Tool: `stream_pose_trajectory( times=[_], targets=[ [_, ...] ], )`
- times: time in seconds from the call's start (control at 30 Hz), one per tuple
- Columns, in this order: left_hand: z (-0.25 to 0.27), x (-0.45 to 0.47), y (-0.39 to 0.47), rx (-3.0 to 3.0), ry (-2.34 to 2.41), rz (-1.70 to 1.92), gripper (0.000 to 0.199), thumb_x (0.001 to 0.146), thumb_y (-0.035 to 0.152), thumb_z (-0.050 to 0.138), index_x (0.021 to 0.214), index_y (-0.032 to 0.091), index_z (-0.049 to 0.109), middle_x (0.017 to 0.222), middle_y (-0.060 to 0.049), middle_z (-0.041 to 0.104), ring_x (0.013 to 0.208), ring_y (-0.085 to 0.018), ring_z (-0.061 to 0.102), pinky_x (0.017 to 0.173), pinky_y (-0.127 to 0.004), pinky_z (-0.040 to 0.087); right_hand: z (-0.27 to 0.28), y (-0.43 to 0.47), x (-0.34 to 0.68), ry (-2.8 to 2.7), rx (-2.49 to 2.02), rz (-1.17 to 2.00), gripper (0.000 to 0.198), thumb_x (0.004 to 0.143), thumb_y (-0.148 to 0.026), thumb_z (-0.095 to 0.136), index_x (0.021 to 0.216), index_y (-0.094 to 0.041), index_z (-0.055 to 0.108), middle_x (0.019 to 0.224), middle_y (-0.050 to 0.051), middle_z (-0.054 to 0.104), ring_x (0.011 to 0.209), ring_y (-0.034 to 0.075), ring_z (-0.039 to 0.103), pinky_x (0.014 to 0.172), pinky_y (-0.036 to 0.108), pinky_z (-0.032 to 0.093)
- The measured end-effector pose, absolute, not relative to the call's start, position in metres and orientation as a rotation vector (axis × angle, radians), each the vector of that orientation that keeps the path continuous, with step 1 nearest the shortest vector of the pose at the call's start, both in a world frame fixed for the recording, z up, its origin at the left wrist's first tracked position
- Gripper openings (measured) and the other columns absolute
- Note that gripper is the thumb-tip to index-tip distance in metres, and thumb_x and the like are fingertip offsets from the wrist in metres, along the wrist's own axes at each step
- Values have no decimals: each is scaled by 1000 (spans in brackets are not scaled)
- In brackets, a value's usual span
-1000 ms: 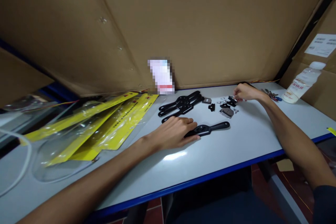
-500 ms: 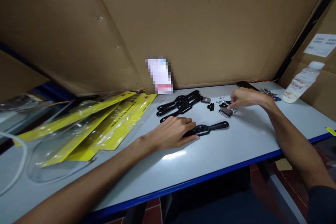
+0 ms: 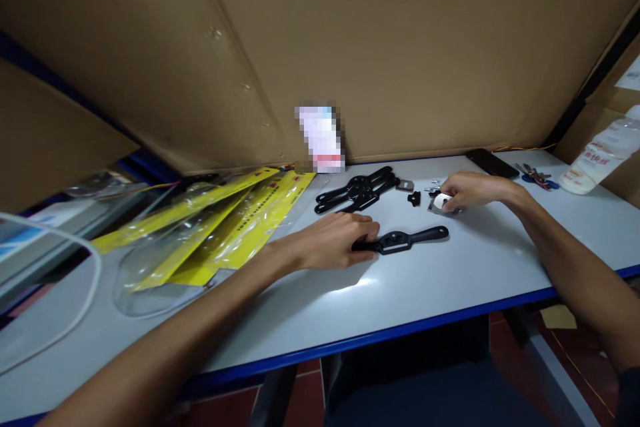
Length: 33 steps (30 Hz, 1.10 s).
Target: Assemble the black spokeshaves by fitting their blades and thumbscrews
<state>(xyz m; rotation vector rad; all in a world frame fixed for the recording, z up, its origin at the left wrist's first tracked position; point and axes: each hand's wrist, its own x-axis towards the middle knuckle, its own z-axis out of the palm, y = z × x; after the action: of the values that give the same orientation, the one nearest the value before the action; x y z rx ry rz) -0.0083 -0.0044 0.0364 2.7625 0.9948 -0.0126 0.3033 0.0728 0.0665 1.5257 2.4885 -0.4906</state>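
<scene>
My left hand (image 3: 345,240) is closed around the left handle of a black spokeshave body (image 3: 397,242), which lies flat on the table. Its middle opening and right handle stick out past my fingers. Farther right, my right hand (image 3: 467,192) pinches a shiny metal blade (image 3: 441,201) at the small pile of metal parts; its fingers partly cover the pile. A small black cap piece (image 3: 413,199) lies left of that hand. Behind, more black spokeshave bodies (image 3: 357,191) are stacked, with a flat metal blade (image 3: 405,185) at their right end.
Yellow card packs with clear plastic (image 3: 270,213) spread over the left side, near a white cable (image 3: 97,280). A blurred-out phone-like screen (image 3: 323,137) leans on the cardboard wall. A dark phone (image 3: 493,164), keys (image 3: 535,175) and a bottle (image 3: 597,157) stand or lie right.
My right hand has lowered onto the metal parts and now pinches a shiny blade. The left hand keeps its hold on the spokeshave body. The whole view has shifted slightly.
</scene>
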Motion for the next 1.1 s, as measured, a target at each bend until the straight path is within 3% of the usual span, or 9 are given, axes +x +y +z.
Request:
stream_pose_trajectory(
  times=[0.07,0.2,0.47,0.63,0.83,1.1],
  targets=[
    [37,-9,-3,2723,986,-2,17,92,34,60,84,20,58,87,-3,65,69,-15,52,62,-30,32,70,71,302,2597,1460,-725,31,85,-28,66,60,-20,49,59,-1,62,60,14,57,58,26,35],
    [32,-6,-2,2682,1033,78,13,92,30,57,86,19,59,82,-2,65,68,-16,52,63,-29,34,71,58,287,2731,1393,-1172,28,90,-34,59,68,-20,52,64,-1,62,55,11,53,55,24,38],
    [21,1,-8,2896,1023,83,16,100,27,45,98,18,58,96,-7,66,80,-21,60,67,-33,41,47,45,258,2770,1157,-1480,18,84,-34,66,80,-17,67,65,-1,60,58,12,55,50,23,42],
    [21,3,-8,2973,1022,58,18,104,26,44,106,16,58,101,-9,67,86,-21,62,70,-34,44,38,41,251,2858,1205,-1341,17,86,-24,62,92,-15,75,63,-1,61,55,11,55,53,24,42],
    [18,4,-6,3131,1001,-2,20,107,26,43,103,14,58,101,-11,66,87,-22,63,66,-34,42,42,36,247,2899,1278,-1197,10,83,-17,64,82,-14,74,65,0,65,57,11,56,59,24,43],
    [15,3,-5,3175,983,33,19,106,23,43,101,15,58,98,-10,66,84,-21,62,63,-33,41,39,39,246,2815,1358,-1227,15,84,-20,61,85,-13,75,65,0,62,47,9,50,47,23,40]
  ],
)
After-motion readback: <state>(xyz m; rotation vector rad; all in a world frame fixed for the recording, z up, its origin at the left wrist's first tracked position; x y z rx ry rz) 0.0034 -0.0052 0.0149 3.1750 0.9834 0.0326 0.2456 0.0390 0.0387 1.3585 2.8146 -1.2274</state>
